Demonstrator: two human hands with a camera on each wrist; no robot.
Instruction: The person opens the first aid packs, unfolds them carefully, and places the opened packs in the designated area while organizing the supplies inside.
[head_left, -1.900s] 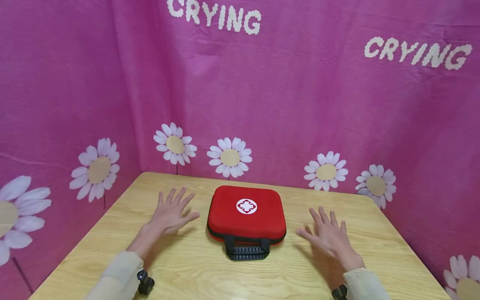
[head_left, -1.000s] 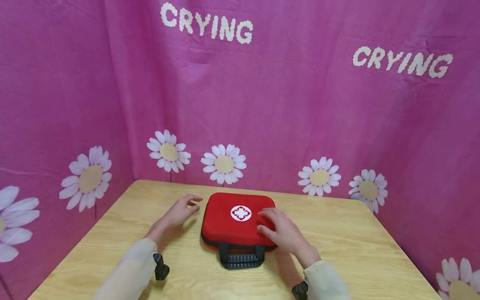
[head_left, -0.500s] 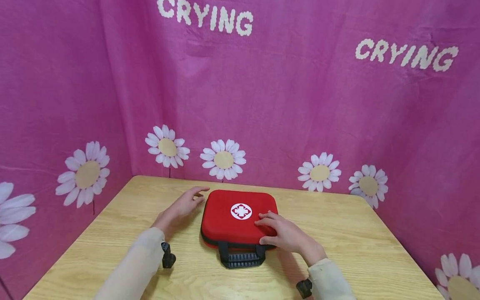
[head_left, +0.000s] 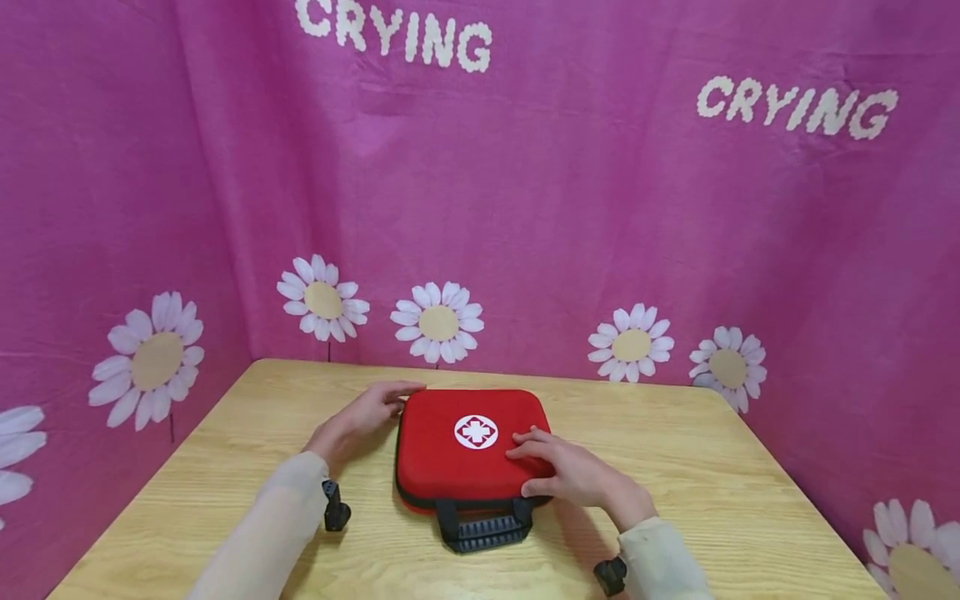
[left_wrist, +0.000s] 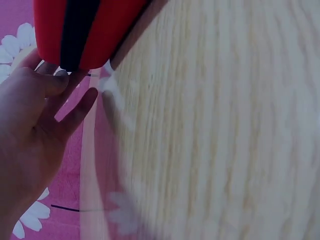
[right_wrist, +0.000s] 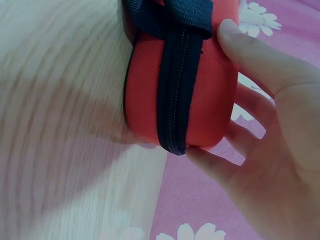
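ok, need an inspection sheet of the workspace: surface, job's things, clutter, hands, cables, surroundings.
Surface: light wood-grain table, rounded far corners.
Job's things: red rounded fabric case with a round white cross badge, lying flat; black ridged handle towards the person; black fabric-edged zip closed where the right wrist view shows it.
Clutter: nothing seen.
Hands: bare left hand at the case's far left corner, firmness of contact unclear; bare right hand holds its right side, fingers over the top.
Cables: nothing seen.
Surroundings: magenta cloth backdrop with white daisies and "CRYING" lettering.
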